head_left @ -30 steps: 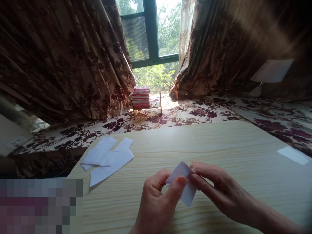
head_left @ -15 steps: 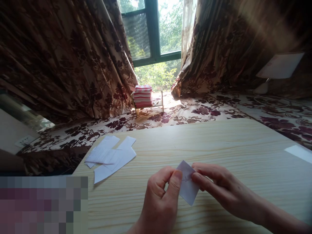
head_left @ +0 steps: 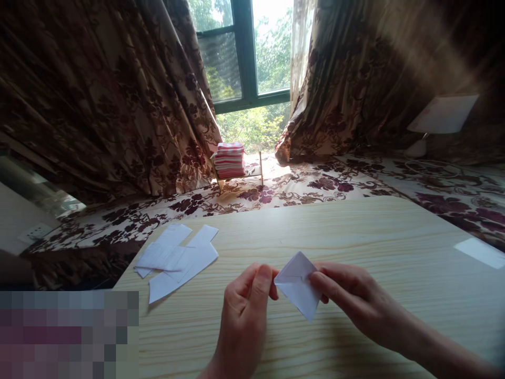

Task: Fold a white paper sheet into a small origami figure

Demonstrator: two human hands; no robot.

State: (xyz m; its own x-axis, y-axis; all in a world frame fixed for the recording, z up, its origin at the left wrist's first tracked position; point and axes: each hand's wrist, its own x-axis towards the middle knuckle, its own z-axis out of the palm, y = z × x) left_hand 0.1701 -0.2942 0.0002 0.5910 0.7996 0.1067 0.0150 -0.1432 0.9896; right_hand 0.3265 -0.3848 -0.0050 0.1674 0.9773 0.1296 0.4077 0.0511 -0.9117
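Note:
Both hands hold a small folded white paper (head_left: 299,284) just above the light wooden table (head_left: 355,237). My left hand (head_left: 244,310) pinches its left corner between thumb and fingers. My right hand (head_left: 347,297) grips its right side, fingers closed on the edge. The paper shows a diamond shape with a fold line across it.
Several white paper strips (head_left: 177,258) lie in a loose pile at the table's left. A floral cloth (head_left: 315,184) covers the surface beyond, with a striped pink stack on a small wooden rack (head_left: 231,160) by the window. Another white sheet (head_left: 479,251) sits at the right edge.
The paper has been turned and opened out to a wider diamond; my left hand slid from its middle to its left corner.

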